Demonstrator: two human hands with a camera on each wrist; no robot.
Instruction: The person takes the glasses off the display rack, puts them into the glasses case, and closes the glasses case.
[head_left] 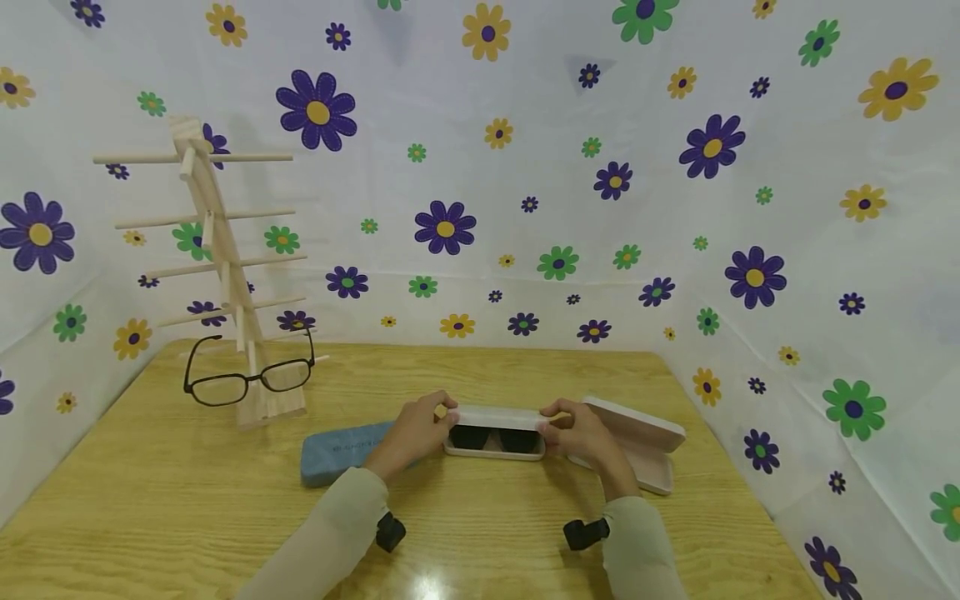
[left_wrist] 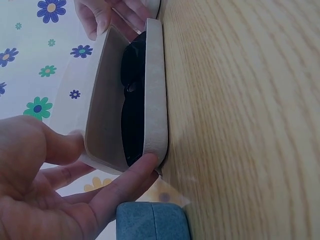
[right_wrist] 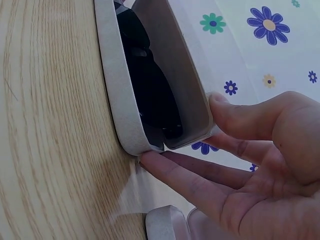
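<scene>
A pale glasses case (head_left: 493, 455) stands in front of me with its lid (head_left: 501, 417) partly raised. Dark sunglasses (head_left: 517, 440) lie inside it. My left hand (head_left: 411, 435) grips the left end, and in the left wrist view its thumb is on the lid and a fingertip touches the base (left_wrist: 156, 95). My right hand (head_left: 588, 437) holds the right end likewise, thumb against the lid edge and fingers at the base (right_wrist: 120, 95) in the right wrist view. A blue case (head_left: 337, 454) lies beside the left hand, partly hidden by it.
An open pinkish case (head_left: 652, 473) lies just right of the right hand. Back left, a wooden glasses stand (head_left: 217, 221) with several pegs bears black-rimmed eyeglasses (head_left: 255, 377) low down. Flower-printed cloth (head_left: 487, 183) encloses the wooden table (head_left: 150, 500) at back and sides.
</scene>
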